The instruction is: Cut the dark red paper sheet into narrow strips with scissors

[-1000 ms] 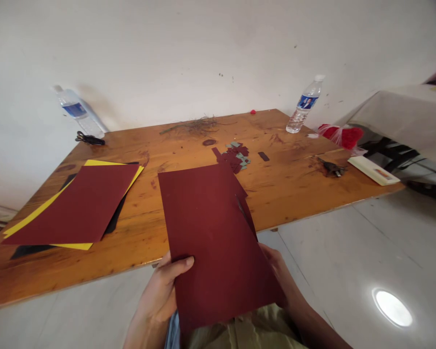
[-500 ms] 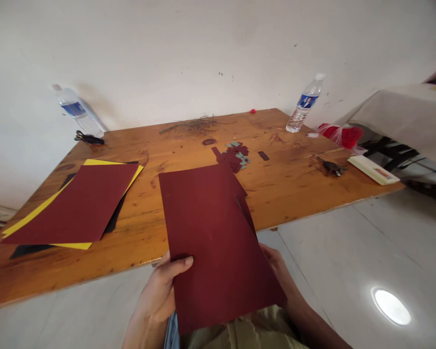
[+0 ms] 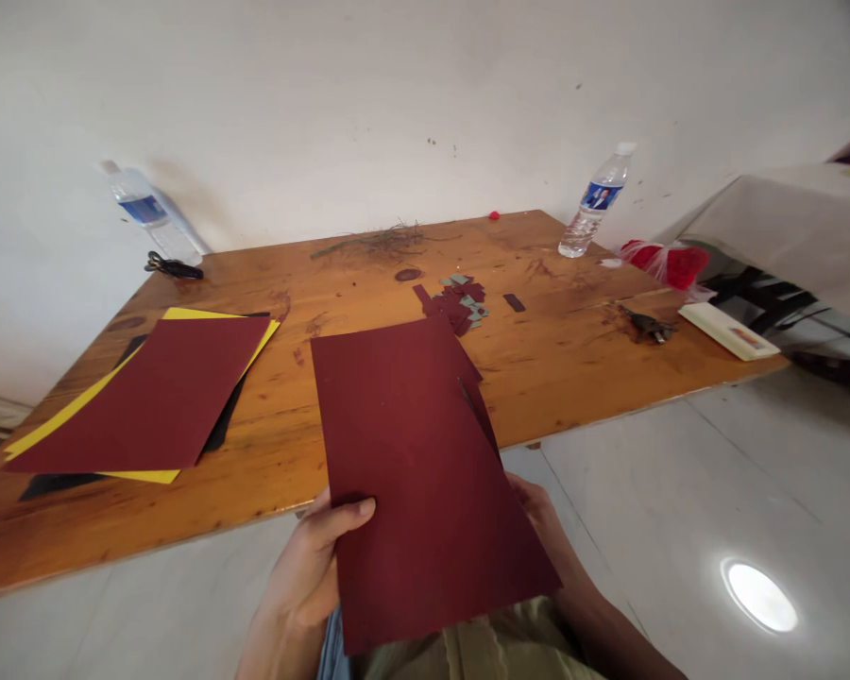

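A large maroon sheet of paper (image 3: pixel 411 472) is held up over the near edge of the table. My left hand (image 3: pixel 318 557) pinches its left side, thumb on top and fingers behind. On the right side runs a cut, where the thin dark blade of scissors (image 3: pixel 473 404) shows. My right hand (image 3: pixel 538 510) is closed by that side, partly behind the sheet; the scissors' handles are hidden there. Beyond the sheet lies a small heap of maroon and grey-green paper scraps (image 3: pixel 457 304).
On the left, maroon, yellow and black sheets (image 3: pixel 156 387) lie stacked. Two water bottles (image 3: pixel 595 203) stand at the back. Dry twigs (image 3: pixel 382 243), a coiled black cable (image 3: pixel 175 267), a black plug (image 3: pixel 648 326) and a white box (image 3: pixel 728 331) rest on the wooden table (image 3: pixel 559 397).
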`<state>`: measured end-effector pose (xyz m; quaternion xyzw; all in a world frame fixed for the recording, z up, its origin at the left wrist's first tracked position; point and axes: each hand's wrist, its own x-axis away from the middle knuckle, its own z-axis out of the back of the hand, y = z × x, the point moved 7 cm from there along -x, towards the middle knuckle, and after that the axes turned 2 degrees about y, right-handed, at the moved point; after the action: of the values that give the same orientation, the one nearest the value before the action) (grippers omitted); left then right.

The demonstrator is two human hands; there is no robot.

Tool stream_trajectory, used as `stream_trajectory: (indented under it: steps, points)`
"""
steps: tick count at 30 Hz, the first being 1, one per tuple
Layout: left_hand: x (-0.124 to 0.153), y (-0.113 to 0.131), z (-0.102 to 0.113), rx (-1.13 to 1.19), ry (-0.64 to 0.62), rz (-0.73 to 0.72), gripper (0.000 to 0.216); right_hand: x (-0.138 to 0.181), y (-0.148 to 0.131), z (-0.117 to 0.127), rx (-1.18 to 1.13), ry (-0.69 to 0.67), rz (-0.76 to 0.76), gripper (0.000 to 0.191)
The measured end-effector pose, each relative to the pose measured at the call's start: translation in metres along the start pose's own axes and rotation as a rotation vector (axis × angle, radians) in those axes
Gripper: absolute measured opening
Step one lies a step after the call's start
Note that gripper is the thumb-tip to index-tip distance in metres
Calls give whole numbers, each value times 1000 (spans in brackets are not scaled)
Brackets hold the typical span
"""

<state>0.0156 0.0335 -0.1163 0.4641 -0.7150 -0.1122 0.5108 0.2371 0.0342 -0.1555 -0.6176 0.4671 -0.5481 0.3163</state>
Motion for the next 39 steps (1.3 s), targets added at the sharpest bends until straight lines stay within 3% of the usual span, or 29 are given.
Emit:
stream_trajectory:
  steps: [11, 18, 34, 39]
  points:
    - [1, 1, -3, 12, -55, 21, 69, -1, -1, 2, 42, 13, 26, 37]
    - [1, 2, -2, -21, -18, -32, 70, 2, -9, 0, 85, -3, 20, 47]
    - [10, -7, 4, -91, 64, -33, 71, 13, -35, -16, 57, -72, 12, 41]
    - [13, -13, 3, -80, 40, -1, 73, 21, -47, -18, 76, -85, 102, 44]
